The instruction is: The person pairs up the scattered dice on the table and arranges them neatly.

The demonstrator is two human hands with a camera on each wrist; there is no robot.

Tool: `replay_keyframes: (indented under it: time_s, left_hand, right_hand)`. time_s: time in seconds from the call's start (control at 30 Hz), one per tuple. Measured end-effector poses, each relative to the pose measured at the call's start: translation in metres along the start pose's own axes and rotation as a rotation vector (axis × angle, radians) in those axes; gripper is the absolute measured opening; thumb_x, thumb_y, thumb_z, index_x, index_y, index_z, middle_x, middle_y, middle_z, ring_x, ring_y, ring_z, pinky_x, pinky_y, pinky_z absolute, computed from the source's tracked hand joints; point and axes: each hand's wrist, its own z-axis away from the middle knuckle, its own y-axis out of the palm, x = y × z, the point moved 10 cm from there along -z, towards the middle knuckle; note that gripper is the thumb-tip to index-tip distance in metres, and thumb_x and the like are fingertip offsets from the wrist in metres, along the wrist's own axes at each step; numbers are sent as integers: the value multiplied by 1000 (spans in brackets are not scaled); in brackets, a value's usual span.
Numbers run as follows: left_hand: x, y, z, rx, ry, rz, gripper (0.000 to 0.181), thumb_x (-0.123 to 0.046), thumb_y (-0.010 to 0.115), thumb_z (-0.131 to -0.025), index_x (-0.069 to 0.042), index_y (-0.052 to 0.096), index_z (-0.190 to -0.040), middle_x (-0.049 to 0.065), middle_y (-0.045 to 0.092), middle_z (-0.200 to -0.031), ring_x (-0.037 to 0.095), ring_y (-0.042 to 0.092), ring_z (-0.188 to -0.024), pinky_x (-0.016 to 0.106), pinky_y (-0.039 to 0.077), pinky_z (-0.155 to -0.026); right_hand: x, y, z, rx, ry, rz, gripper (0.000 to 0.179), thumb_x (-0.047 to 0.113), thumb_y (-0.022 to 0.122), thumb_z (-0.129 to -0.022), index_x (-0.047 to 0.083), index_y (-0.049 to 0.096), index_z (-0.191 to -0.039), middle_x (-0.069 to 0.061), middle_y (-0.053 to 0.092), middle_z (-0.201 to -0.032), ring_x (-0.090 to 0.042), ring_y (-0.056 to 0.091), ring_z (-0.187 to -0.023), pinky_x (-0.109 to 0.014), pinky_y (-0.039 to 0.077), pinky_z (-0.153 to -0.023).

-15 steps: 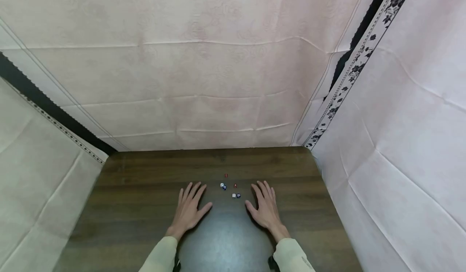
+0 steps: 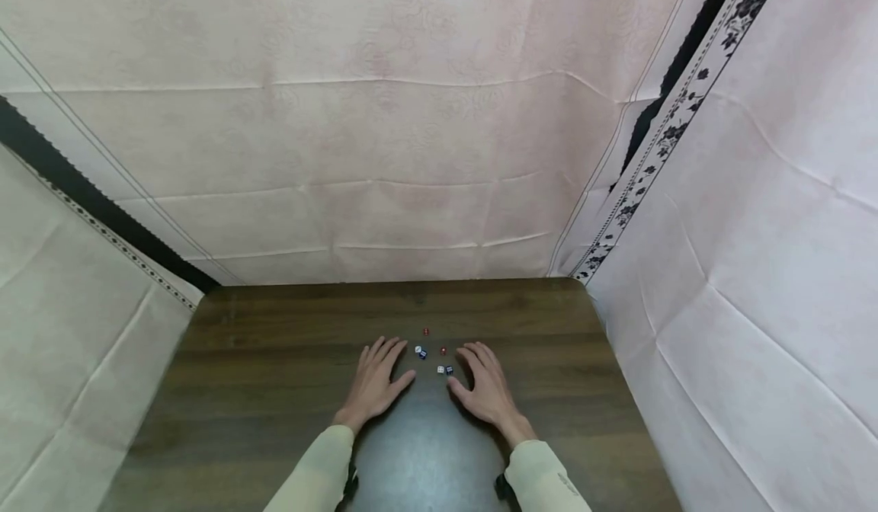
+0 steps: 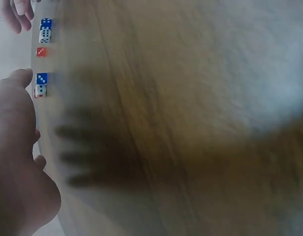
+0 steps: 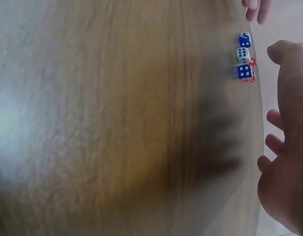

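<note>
Several small dice lie on the table between the two hands. A red die [image 2: 426, 331] is the farthest back, and another red die [image 2: 443, 351] lies nearer. On the left, a white die [image 2: 418, 350] and a blue die [image 2: 422, 354] sit close together; a second white die [image 2: 440, 369] and blue die [image 2: 449, 370] are side by side in front. My left hand [image 2: 373, 384] is spread just left of them, holding nothing. From the right, my right hand [image 2: 485, 387] has its thumb close to the front blue die, fingers loosely bent and nothing held. Both hands cast shadows in the wrist views.
The dice lie on a brown wood-grain table [image 2: 288, 344] with a shiny patch of light near its front. Pale cloth hangs [image 2: 411, 139] behind it and along both sides, with a floral border [image 2: 675, 127] at the right.
Both hands have moved inward, the left one to the right and the right one to the left, closer to the dice. The dice keep their places.
</note>
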Motion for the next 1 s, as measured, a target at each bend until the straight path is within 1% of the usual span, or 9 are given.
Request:
replay_keyframes:
  time_s: [0.13,0.37,0.53,0.6,0.73,0.83,0.97,1.0]
  left_hand:
    - [-3,4,-7,3,15,3,65,-41,76,-109,-14,57,-164,17,57,-170,48,41,-166,77,29,-134]
    - [-8,10,-20,42,28,-16,61,-36,76,-110,-15,58,-164,16,60,-168,46,45,-164,74,30,-135]
    - [-12,7,-28,1,60,-28,51,-27,79,-108,-10,67,-154,17,68,-158,47,54,-157,75,35,-132]
    - [-12,8,-31,-6,61,-29,47,-25,79,-108,-10,69,-151,17,69,-156,46,56,-155,75,36,-131]
    - [-10,11,-35,13,31,-23,44,-26,76,-110,-11,69,-151,16,68,-157,44,55,-155,73,34,-133]
    - [-10,12,-37,-8,28,-13,41,-24,77,-109,-11,72,-147,17,69,-156,44,57,-153,74,36,-132]
    - [-10,13,-39,-77,62,32,37,-19,81,-106,-8,75,-140,19,72,-150,47,60,-147,77,38,-127]
    - [-11,13,-40,-80,62,34,36,-19,81,-106,-8,76,-140,19,72,-150,47,60,-147,77,38,-127]
  right_hand:
    - [4,3,-3,14,-12,3,60,42,79,-105,15,66,-157,-11,61,-164,-37,48,-162,-64,42,-132]
    - [13,5,-9,8,-72,-3,52,36,83,-103,12,72,-149,-12,67,-156,-39,54,-156,-64,46,-128]
    - [23,8,-15,-6,-121,-2,44,30,85,-102,9,76,-140,-10,72,-147,-36,61,-147,-62,51,-122]
    - [26,10,-17,-14,-133,-6,39,27,86,-102,9,78,-136,-9,74,-142,-34,63,-142,-60,52,-119]
    - [29,13,-19,-33,-138,-3,32,23,87,-101,10,82,-129,-7,76,-134,-31,66,-135,-57,55,-115]
    - [29,15,-19,-40,-135,2,28,21,87,-100,10,83,-125,-7,78,-131,-30,68,-131,-56,56,-113]
    - [28,17,-19,-47,-123,-9,24,19,88,-99,9,84,-121,-8,79,-127,-31,69,-128,-56,56,-112]
    - [28,17,-20,-47,-116,-16,24,18,88,-99,9,84,-120,-8,79,-126,-32,69,-127,-57,55,-112]
